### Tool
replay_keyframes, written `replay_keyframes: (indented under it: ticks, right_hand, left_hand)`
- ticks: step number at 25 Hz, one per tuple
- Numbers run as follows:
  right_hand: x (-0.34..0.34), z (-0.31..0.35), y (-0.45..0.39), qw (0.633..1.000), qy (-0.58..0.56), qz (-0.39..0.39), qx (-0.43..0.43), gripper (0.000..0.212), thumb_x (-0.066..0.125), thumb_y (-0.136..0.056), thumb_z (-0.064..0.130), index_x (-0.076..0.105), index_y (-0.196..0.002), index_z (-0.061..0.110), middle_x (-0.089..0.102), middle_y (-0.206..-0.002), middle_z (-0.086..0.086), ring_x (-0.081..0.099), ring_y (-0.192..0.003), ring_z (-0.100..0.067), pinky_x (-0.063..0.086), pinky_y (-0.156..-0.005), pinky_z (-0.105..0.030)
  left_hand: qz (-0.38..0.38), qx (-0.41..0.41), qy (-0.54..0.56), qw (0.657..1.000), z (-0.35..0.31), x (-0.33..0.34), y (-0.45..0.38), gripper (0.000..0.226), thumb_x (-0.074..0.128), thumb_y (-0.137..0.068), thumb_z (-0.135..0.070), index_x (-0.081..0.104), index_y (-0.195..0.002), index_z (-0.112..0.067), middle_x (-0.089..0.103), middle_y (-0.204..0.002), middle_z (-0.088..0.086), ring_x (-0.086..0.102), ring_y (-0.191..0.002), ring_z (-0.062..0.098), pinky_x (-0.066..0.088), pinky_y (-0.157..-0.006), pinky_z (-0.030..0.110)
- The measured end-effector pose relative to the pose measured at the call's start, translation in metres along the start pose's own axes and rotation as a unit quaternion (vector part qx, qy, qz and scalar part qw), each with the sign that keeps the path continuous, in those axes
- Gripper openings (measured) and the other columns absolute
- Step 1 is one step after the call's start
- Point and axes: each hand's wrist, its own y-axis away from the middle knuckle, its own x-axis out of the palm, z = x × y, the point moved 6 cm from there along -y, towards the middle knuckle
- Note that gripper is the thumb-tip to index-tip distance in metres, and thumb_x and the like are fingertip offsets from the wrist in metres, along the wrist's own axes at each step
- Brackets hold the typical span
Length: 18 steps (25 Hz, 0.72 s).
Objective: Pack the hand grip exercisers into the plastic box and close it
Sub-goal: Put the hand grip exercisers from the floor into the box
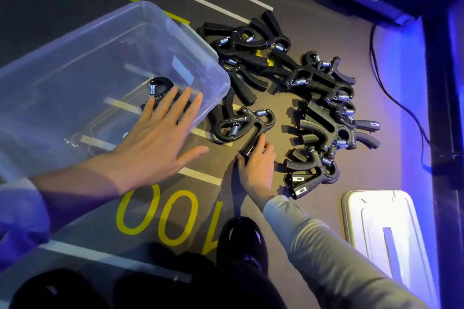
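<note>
At the bottom of the frame sits a black shoe, beside the kneeling person. Upper left, the clear plastic box is steadied by the left hand, fingers spread flat, one exerciser inside. Centre, the right hand pinches an exerciser's handle, likely to lift it; the pile waits right; the lid lower right.

grey long sleeves; dark trousers; black shoe

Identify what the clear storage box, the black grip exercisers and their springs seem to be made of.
Clear storage box: glossy translucent plastic; floor stripes show through. Black grip exercisers: probably matte moulded plastic, handles possibly rubbery. Coiled silver springs: shiny, likely steel.
</note>
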Motion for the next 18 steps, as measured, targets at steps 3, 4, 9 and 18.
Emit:
replay_keyframes:
  ticks: [3,4,9,18]
  right_hand:
    - [-0.001,0.002,-0.005,0.996,-0.067,-0.002,0.054,0.083,0.065,-0.085,0.032,0.015,-0.147,0.008,0.039,-0.126,-0.015,0.044,-0.115,-0.034,0.041,-0.099,-0.044]
    - [-0.003,0.002,-0.008,0.994,-0.075,-0.006,0.074,0.084,0.066,-0.084,0.035,0.017,-0.145,0.006,0.040,-0.127,-0.015,0.045,-0.115,-0.034,0.041,-0.098,-0.044]
    - [-0.009,-0.001,-0.024,0.978,-0.103,0.011,0.180,0.054,0.064,-0.086,0.026,0.034,-0.123,0.003,0.044,-0.125,-0.015,0.051,-0.113,-0.038,0.042,-0.092,-0.040]
    - [-0.039,-0.005,-0.023,0.975,-0.145,-0.044,0.165,0.032,0.048,-0.094,0.013,0.037,-0.119,-0.003,0.036,-0.125,-0.018,0.051,-0.103,-0.037,0.036,-0.080,-0.033]
  left_hand:
    - [0.004,-0.003,0.005,1.000,0.000,0.000,0.001,0.088,0.008,-0.081,-0.069,0.003,-0.147,-0.012,0.011,-0.155,0.011,0.006,-0.143,0.031,0.015,-0.110,0.052]
    - [0.007,-0.004,0.006,1.000,0.001,0.000,0.002,0.088,0.007,-0.080,-0.070,0.001,-0.147,-0.012,0.009,-0.156,0.011,0.005,-0.143,0.030,0.014,-0.111,0.052]
    - [0.006,-0.006,0.006,1.000,0.001,0.000,0.006,0.087,0.004,-0.080,-0.070,-0.004,-0.147,-0.015,0.009,-0.156,0.011,0.004,-0.143,0.030,0.012,-0.111,0.048]
    - [-0.006,-0.010,-0.004,1.000,0.002,-0.001,0.007,0.087,0.008,-0.081,-0.069,-0.001,-0.147,-0.014,0.009,-0.155,0.013,0.006,-0.143,0.031,0.010,-0.110,0.050]
